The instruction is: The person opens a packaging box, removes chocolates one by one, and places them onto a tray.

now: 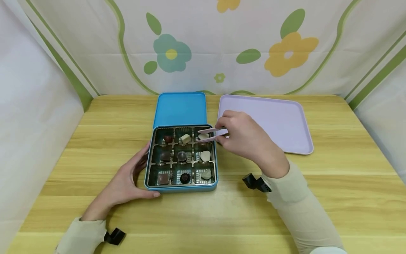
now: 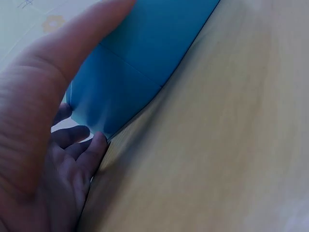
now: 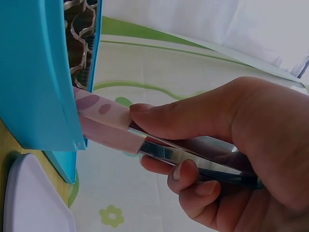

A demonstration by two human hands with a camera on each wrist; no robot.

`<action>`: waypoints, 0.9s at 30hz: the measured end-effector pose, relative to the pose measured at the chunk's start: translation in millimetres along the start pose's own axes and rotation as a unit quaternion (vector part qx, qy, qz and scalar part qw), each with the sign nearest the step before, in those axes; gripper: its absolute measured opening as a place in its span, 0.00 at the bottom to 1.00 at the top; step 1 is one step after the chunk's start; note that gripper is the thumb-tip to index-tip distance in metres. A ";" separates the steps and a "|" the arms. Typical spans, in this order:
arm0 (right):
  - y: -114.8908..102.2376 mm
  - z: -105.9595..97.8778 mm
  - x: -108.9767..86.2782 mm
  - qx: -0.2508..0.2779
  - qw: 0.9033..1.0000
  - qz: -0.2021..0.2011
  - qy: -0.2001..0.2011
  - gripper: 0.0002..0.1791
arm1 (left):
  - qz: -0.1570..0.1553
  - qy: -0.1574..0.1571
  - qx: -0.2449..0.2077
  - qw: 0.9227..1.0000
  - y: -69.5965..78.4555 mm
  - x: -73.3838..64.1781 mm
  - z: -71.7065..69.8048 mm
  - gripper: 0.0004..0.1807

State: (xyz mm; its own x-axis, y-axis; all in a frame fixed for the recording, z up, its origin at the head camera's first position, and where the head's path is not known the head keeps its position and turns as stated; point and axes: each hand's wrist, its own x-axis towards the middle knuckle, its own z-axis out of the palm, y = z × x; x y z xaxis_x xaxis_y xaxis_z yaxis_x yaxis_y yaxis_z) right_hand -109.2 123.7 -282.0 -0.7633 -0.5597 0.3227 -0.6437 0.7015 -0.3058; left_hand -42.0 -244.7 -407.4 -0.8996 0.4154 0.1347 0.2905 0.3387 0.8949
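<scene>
A blue tin point(image 1: 190, 188) holds a gold tray of compartments with several chocolates, brown, dark and cream. My left hand point(image 1: 123, 185) holds the tin at its front left corner, thumb along the front wall, fingers against the left side. Small metal tongs point(image 3: 111, 108) with pink spotted tips are pinched between the thumb and fingers of my right hand point(image 1: 245, 135). Their tips reach over the back right compartment, one on each side of a pale chocolate point(image 1: 203, 136). Below it in that column sit a white round chocolate point(image 1: 205, 156) and a white shell-shaped one point(image 1: 206, 174).
The blue lid point(image 1: 180, 109) lies behind the tin. To the right, a lilac tray point(image 1: 269, 123) lies partly under my right hand in the head view. A flower-printed curtain point(image 1: 215, 49) hangs along the back edge of the wooden table point(image 1: 222, 225).
</scene>
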 end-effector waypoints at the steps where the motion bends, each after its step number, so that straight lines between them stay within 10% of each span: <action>1: -0.6 0.7 0.3 -0.002 1.000 0.000 -0.003 0.07 | -0.002 -0.001 -0.004 1.000 0.5 -0.6 0.1 0.80; 27: 13.5 -5.1 -7.3 0.042 0.999 0.031 -0.004 0.03 | -0.024 -0.037 -0.032 0.999 4.9 7.9 0.7 0.76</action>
State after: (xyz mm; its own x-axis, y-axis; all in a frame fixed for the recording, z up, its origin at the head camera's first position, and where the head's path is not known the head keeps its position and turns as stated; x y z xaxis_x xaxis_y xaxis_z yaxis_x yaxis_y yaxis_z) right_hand -112.1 139.5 -283.9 -0.8018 -0.5205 0.2934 -0.5976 0.6956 -0.3988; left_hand -47.5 -239.2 -402.2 -0.8848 0.4620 0.0608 0.2238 0.3069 0.9251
